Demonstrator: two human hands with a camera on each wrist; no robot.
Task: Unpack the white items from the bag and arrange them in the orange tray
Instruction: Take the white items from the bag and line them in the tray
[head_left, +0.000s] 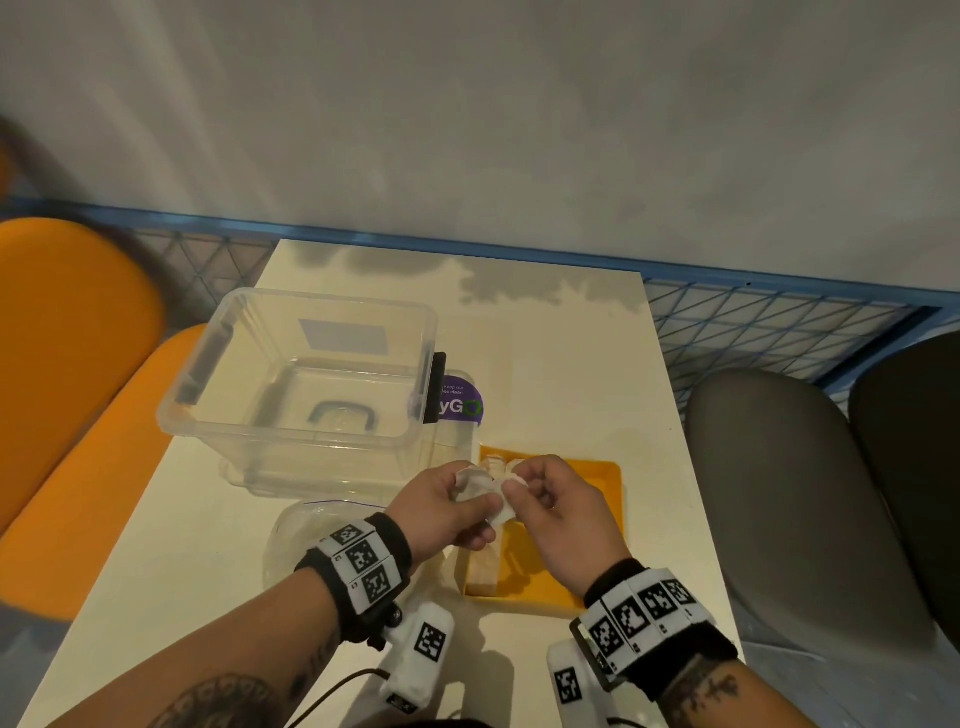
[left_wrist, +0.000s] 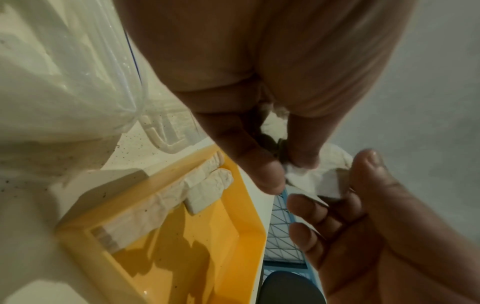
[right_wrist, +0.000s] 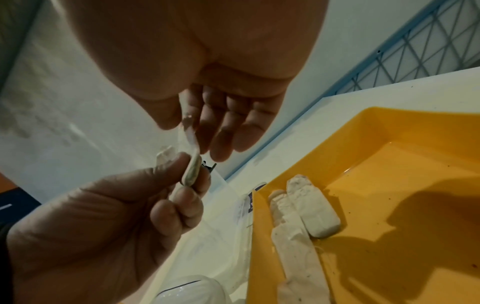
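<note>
Both hands meet above the left side of the orange tray (head_left: 597, 525). My left hand (head_left: 480, 512) pinches a small white item (head_left: 505, 514) between thumb and fingers, with a crumpled clear wrapper (head_left: 471, 480) against it. My right hand (head_left: 519, 486) pinches the same white item (left_wrist: 328, 183) from the other side. In the right wrist view the white item (right_wrist: 192, 171) shows edge-on, with clear film running up to the right thumb. Several white items (right_wrist: 311, 209) lie along the tray's left wall (left_wrist: 145, 185).
An empty clear plastic bin (head_left: 306, 374) stands at the back left of the white table, partly over a purple sticker (head_left: 461, 404). A clear zip bag (head_left: 311, 535) lies under my left wrist. Orange seats are to the left, dark chairs (head_left: 789, 493) to the right.
</note>
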